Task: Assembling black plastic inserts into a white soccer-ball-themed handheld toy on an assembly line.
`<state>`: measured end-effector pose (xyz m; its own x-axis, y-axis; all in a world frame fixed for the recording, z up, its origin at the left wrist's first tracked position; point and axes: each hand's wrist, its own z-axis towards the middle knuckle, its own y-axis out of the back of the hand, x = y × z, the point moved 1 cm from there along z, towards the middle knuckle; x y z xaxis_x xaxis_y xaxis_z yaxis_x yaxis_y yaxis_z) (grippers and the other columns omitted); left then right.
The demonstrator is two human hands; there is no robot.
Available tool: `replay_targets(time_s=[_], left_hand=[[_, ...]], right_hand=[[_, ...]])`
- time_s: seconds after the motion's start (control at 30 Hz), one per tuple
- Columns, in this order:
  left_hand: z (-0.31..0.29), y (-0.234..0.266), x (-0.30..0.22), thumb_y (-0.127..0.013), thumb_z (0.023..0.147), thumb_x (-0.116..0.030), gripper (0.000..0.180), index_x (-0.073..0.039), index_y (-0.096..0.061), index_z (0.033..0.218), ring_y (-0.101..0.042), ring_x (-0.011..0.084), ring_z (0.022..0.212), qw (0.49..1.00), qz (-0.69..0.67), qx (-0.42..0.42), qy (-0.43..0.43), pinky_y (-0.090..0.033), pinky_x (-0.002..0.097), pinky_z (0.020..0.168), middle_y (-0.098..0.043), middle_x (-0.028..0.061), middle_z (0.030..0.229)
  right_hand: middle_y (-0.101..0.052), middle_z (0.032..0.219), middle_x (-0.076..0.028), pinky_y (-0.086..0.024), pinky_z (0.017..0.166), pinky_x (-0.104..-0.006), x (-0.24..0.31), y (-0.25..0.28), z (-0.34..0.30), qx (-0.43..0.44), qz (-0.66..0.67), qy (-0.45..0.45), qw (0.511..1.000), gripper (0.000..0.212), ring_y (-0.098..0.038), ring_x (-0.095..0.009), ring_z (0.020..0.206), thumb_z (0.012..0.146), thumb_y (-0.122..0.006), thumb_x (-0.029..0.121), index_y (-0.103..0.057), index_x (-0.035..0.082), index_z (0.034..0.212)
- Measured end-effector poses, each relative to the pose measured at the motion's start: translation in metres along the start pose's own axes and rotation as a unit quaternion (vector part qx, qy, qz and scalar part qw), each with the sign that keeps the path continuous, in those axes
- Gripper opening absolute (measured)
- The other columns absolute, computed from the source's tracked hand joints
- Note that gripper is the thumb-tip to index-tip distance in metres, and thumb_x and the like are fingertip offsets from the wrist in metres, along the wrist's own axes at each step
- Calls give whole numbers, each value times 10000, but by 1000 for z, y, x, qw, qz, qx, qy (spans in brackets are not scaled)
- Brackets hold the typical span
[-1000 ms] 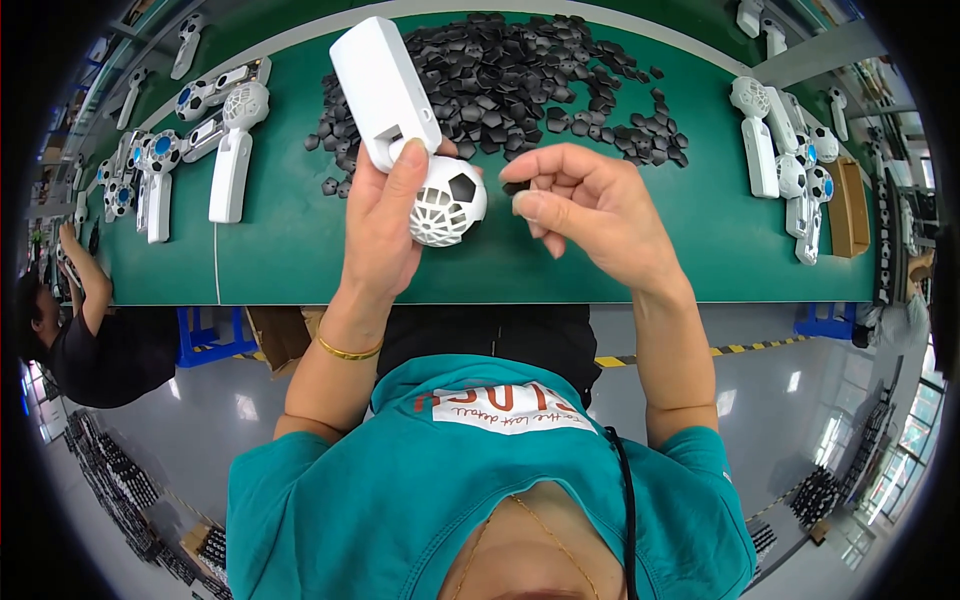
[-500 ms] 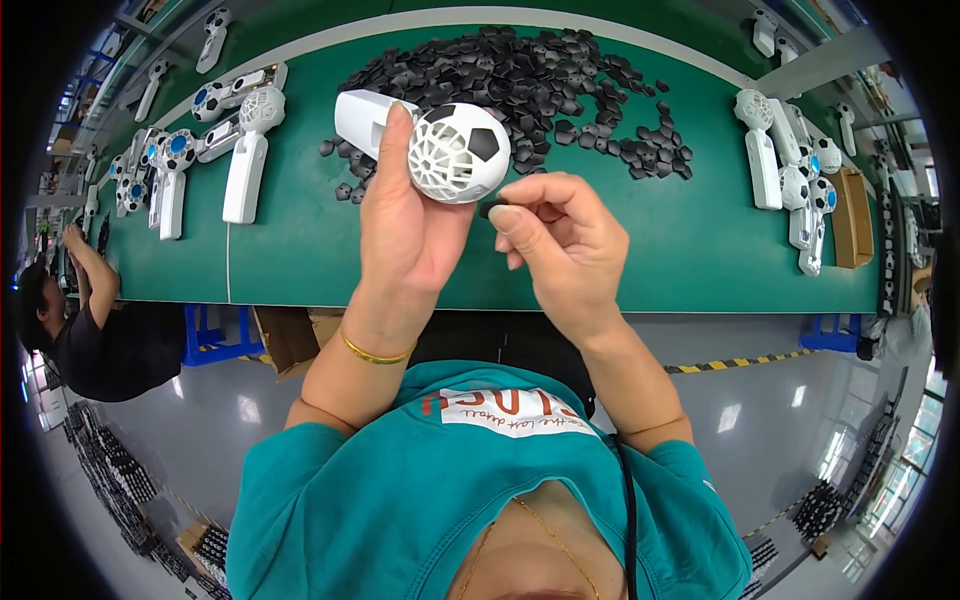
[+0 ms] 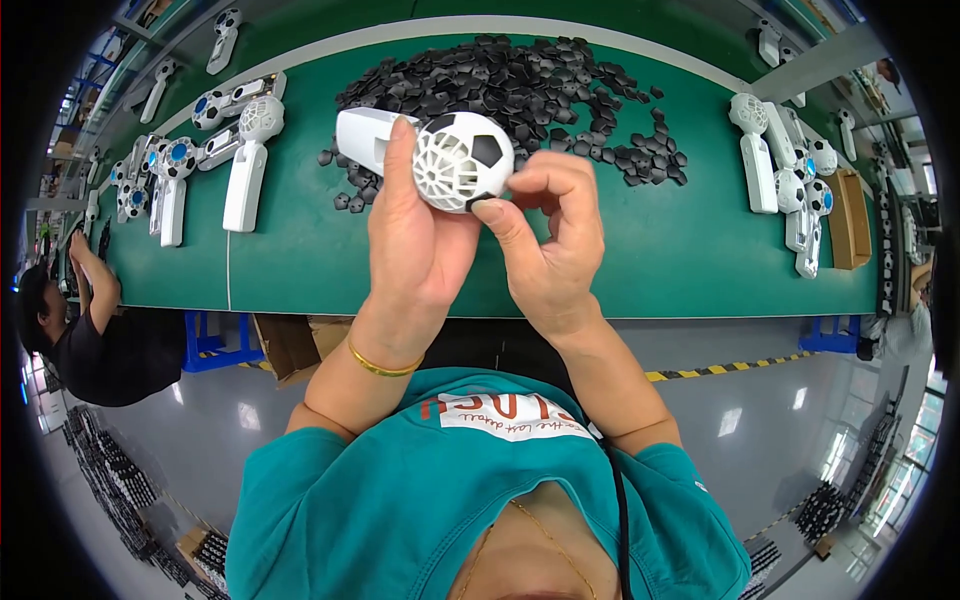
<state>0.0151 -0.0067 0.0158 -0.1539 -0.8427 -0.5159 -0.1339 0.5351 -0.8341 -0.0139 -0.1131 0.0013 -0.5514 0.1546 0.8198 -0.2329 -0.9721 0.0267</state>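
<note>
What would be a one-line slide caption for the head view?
The left hand holds a white ball-headed device while the right hand holds a black piece at the ball's lower edge.

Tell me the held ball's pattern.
The ball is white, partly latticed, with black patches; the head view shows it best.

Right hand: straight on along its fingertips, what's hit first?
Likely the white ball held in the left hand. The black piece in the right hand seems to touch the ball's lower-right edge; depth is unclear.
</note>
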Motion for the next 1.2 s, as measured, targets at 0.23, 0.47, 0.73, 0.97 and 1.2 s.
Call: replay_targets(time_s=[0.23,0.47,0.73,0.97,1.2], left_hand=[[-13,9,-10,-412,1010,-359,327,-72,-487,1148,-603,168,1013,997,-19,81,-4,-511,343,883,-614,68,1078],[-46,0,-21,-372,1010,-421,447,-53,-454,1250,-610,183,1009,997,64,17,36,-503,331,886,-615,83,1087],[-64,29,-132,-802,743,-281,730,8,-423,1295,-594,240,1055,756,446,411,246,-486,329,874,-562,137,1206],[-36,9,-65,-834,616,-106,879,19,-378,1356,-579,222,1068,675,665,321,-11,-467,330,917,-538,124,1250],[-28,28,-45,-808,655,-107,885,11,-331,1391,-561,162,1047,831,526,156,88,-461,284,879,-543,93,1212]], right_hand=[[-563,1168,-173,-471,905,-389,2,7,21,84,-86,138,983,431,-549,-286,1105,765,-738,96,-558,9,1146],[-554,1205,-168,-443,944,-400,13,1,29,259,11,125,958,610,-531,-324,1133,725,-770,180,-506,7,1248],[-557,1169,-113,-465,906,-331,15,9,5,279,285,-174,901,674,-549,-193,1078,763,-769,240,-436,-5,1295],[-576,1140,-89,-468,894,-306,7,20,1,310,262,-224,886,594,-559,-147,1046,821,-709,219,-434,-11,1295],[-627,967,-78,-496,753,-330,-39,65,3,153,-315,-132,928,296,-600,-193,920,804,-722,179,-603,31,1031]])
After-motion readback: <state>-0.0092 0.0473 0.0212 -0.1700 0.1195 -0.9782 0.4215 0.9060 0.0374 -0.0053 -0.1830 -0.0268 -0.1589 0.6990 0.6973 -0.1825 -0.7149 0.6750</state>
